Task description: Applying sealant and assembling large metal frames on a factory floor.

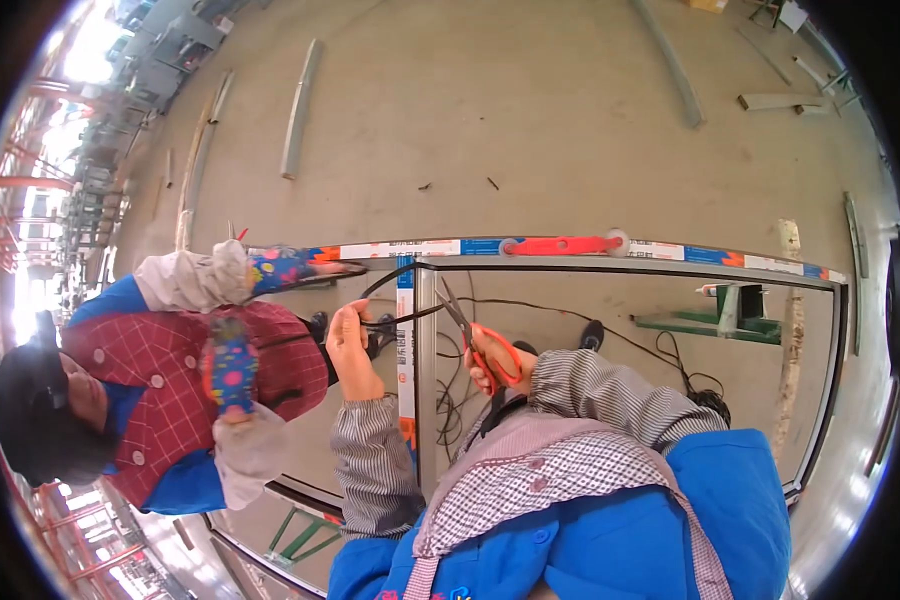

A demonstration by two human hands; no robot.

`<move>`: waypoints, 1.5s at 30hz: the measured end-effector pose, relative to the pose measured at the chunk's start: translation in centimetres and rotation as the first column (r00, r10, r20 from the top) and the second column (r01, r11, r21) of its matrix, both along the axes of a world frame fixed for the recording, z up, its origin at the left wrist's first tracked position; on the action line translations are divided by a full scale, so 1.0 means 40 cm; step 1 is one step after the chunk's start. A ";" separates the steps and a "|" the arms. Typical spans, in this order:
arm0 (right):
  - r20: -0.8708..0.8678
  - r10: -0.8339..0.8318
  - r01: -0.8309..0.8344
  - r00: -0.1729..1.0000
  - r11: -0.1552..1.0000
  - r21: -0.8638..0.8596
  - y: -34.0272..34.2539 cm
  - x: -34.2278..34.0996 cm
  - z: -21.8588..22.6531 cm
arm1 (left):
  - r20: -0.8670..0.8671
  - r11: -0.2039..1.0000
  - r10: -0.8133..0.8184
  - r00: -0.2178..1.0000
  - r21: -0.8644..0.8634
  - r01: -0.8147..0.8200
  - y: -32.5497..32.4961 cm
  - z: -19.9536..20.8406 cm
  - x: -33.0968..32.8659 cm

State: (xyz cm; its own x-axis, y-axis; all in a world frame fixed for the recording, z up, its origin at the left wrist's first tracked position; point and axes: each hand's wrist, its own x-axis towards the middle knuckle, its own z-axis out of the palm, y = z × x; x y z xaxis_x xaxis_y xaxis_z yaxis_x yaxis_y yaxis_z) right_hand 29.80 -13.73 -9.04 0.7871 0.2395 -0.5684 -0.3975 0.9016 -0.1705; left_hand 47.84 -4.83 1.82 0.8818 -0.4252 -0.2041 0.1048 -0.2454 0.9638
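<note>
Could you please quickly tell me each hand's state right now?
Left hand: closed, holding a black flexible strip.
Right hand: closed, holding orange-handled scissors.

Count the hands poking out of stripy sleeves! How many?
2: the left hand, left of the metal bar, pinches a black strip; the right hand, right of it, holds orange-handled scissors.

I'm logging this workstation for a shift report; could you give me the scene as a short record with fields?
Left hand: holds a looped black strip
Right hand: holds orange-handled scissors
Scissor blades: by the strip; contact unclear
Workpiece: metal frame with a middle bar, below both hands
On the frame's far rail: red tool with a round wheel at each end
Nearby person: co-worker in a red checked apron, left of the frame
Floor beyond: long metal bars lying apart
</note>
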 end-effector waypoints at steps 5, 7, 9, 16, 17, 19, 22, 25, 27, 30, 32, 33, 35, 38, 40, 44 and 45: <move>0.052 -0.047 0.049 0.997 0.999 -0.022 0.002 0.102 -0.047 | -0.007 1.000 0.022 1.000 -0.005 -0.022 -0.023 0.016 0.026; 0.043 -0.064 0.066 0.997 0.998 -0.025 -0.005 0.135 -0.064 | -0.003 1.000 0.006 1.000 0.005 -0.006 -0.035 0.025 0.041; 0.029 -0.078 0.080 0.997 0.995 -0.059 -0.007 0.160 -0.067 | 0.004 1.000 0.000 1.000 0.015 0.000 -0.035 0.029 0.049; 0.065 -0.098 0.113 0.993 0.943 -0.312 0.009 0.128 -0.090 | 0.061 0.987 -0.117 0.991 0.115 0.109 -0.018 0.042 0.012; 0.073 -0.045 0.071 0.996 0.908 -0.412 0.007 0.109 -0.097 | 0.084 0.963 -0.193 0.978 0.207 0.173 -0.004 0.051 -0.001; 0.034 0.089 -0.053 0.995 0.818 -0.573 -0.018 0.049 -0.118 | 0.048 0.906 -0.333 0.942 0.295 0.305 0.003 0.057 -0.032; -0.124 0.113 -0.165 0.986 0.516 -0.841 -0.051 -0.067 -0.121 | -0.208 0.842 -0.443 0.872 0.240 0.484 0.030 0.005 -0.097; -0.180 0.133 -0.202 0.975 0.175 -0.964 -0.098 -0.187 -0.120 | -0.223 0.641 -0.610 0.760 0.426 0.639 0.026 -0.119 -0.151; -0.195 0.131 -0.199 0.972 0.023 -0.980 -0.119 -0.235 -0.095 | -0.097 0.647 -0.653 0.751 0.444 0.619 0.002 -0.259 -0.173; -0.243 0.151 -0.212 0.958 -0.196 -0.957 -0.156 -0.262 -0.051 | -0.332 0.925 -0.240 0.912 0.207 0.319 -0.083 -0.452 -0.176; -0.183 0.160 -0.163 0.970 -0.130 -0.978 -0.173 -0.269 -0.046 | -0.324 0.976 -0.086 0.942 0.160 0.145 -0.133 -0.540 -0.162; -0.186 0.177 -0.153 0.967 -0.183 -0.971 -0.182 -0.277 -0.037 | -0.358 0.989 0.143 0.923 0.095 -0.117 -0.163 -0.555 -0.163; -0.193 0.238 -0.136 0.952 -0.238 -0.962 -0.206 -0.286 -0.017 | -0.415 0.915 0.377 0.828 0.031 -0.401 -0.196 -0.574 -0.176; -0.224 0.323 -0.135 0.920 -0.276 -0.952 -0.244 -0.296 -0.003 | -0.370 0.883 0.458 0.808 0.087 -0.461 -0.214 -0.600 -0.188; -0.155 0.396 -0.046 0.905 -0.272 -0.961 -0.248 -0.298 -0.014 | -0.154 0.894 0.447 0.881 0.089 -0.439 -0.187 -0.670 -0.199; -0.156 0.422 -0.028 0.893 -0.293 -0.956 -0.300 -0.309 -0.055 | -0.281 0.885 0.459 0.843 0.062 -0.461 -0.251 -0.631 -0.257; -0.209 0.451 -0.071 0.868 -0.302 -0.951 -0.306 -0.302 -0.047 | -0.315 0.868 0.481 0.818 0.040 -0.494 -0.256 -0.632 -0.260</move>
